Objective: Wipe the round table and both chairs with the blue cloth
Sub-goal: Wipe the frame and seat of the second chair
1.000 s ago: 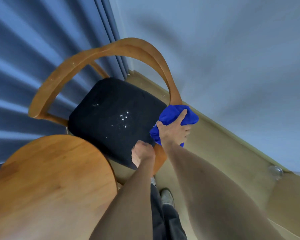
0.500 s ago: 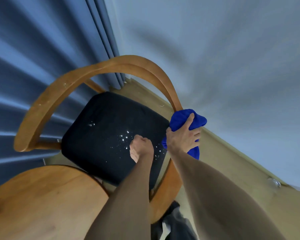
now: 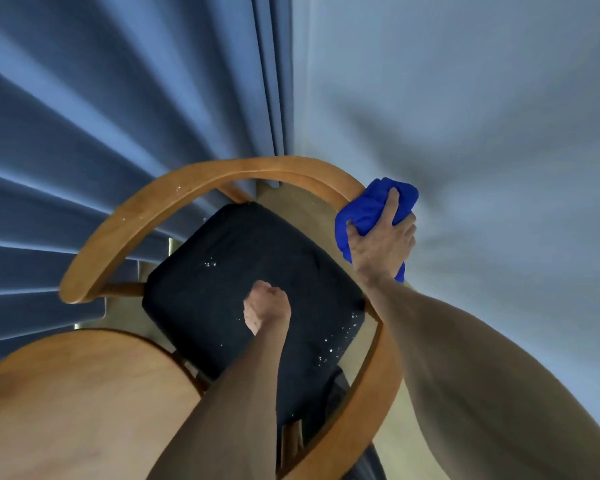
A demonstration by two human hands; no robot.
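A wooden chair with a curved backrest rail [image 3: 201, 183] and a black seat cushion [image 3: 222, 271] stands below me. White specks dot the cushion. My right hand [image 3: 381, 244] grips the bunched blue cloth [image 3: 371, 209] and presses it on the right side of the rail. My left hand [image 3: 265, 304] is curled into a fist over the middle of the cushion and holds nothing. The round wooden table [image 3: 66, 403] fills the lower left corner.
Blue curtains [image 3: 118, 98] hang behind the chair on the left. A pale wall [image 3: 465, 116] runs along the right, close to the chair's rail. Light wooden floor [image 3: 395, 424] shows beside the chair.
My right hand slid the cloth up along the right side of the rail, toward the back of the chair. The view shifted over the chair, and my left fist now hangs over the seat's middle.
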